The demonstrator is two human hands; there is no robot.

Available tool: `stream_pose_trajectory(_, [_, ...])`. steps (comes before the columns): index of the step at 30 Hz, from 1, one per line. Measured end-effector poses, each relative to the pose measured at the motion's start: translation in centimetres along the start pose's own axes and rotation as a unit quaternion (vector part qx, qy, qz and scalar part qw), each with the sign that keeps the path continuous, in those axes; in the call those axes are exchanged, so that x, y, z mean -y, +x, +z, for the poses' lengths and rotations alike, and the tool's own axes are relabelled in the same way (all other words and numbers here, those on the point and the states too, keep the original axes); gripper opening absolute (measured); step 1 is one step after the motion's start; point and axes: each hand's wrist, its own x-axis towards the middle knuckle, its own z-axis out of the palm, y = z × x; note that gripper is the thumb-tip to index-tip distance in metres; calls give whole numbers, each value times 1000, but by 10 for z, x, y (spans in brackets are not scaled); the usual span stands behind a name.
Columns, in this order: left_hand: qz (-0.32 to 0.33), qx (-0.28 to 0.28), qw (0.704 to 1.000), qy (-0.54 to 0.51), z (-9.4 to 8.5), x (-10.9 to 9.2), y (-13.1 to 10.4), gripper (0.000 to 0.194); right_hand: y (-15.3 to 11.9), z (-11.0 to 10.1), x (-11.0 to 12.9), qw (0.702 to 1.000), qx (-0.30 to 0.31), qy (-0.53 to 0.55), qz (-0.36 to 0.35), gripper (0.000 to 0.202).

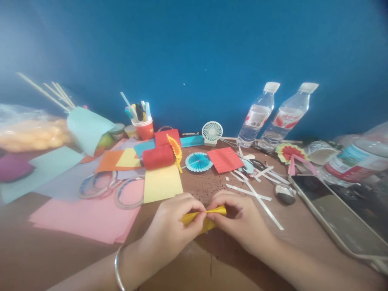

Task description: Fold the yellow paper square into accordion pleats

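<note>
A folded piece of yellow paper (209, 225) is pinched between both hands near the table's front edge. My left hand (178, 218) grips it from the left, thumb and fingers pressed together at its middle. From the right, my right hand (236, 214) pinches the same paper close beside the left thumb. Part of the paper hangs below the fingers, and part is hidden behind them. Beyond the hands lie a blue pleated paper rosette (199, 162), a red pleated paper sheet (224, 159) and a yellow paper square (163, 184).
Pink paper sheets (87, 218) and tape rolls (129, 192) lie left, with a cup of pens (143, 128) behind. White paper strips (257, 202), scissors (257, 163) and a phone (339, 218) lie right. Two water bottles (254, 117) stand by the blue wall (194, 60).
</note>
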Motion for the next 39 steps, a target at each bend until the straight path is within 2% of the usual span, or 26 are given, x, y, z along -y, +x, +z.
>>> stream_pose_trajectory(6, [17, -7, 1000, 5, -1, -3, -2, 12, 0, -3, 3, 1000, -1, -12, 8, 9])
stream_pose_trajectory(11, [-26, 4, 999, -37, -3, -2, 0, 15, 2, -5, 2, 998, -20, 22, 48, 7])
stream_pose_trajectory(16, [-59, -27, 996, -60, -5, 2, 4, 12, 5, -7, -2, 993, -68, 47, 90, 8])
stream_pose_trajectory(24, [-63, -24, 995, -68, -4, 6, 2, 10, 5, -6, -5, 992, -74, 59, 81, 7])
stream_pose_trajectory(30, [-43, 37, 997, -61, -7, 3, 7, 14, 6, -5, -1, 996, -44, 36, 68, 6])
stream_pose_trajectory(33, [-58, 33, 993, -97, -7, 0, 7, 13, 5, -3, 1, 997, -34, 27, 64, 6])
stream_pose_trajectory(39, [-92, 5, 987, -129, -2, 3, 4, 10, 4, -1, -2, 993, -56, 44, 99, 8])
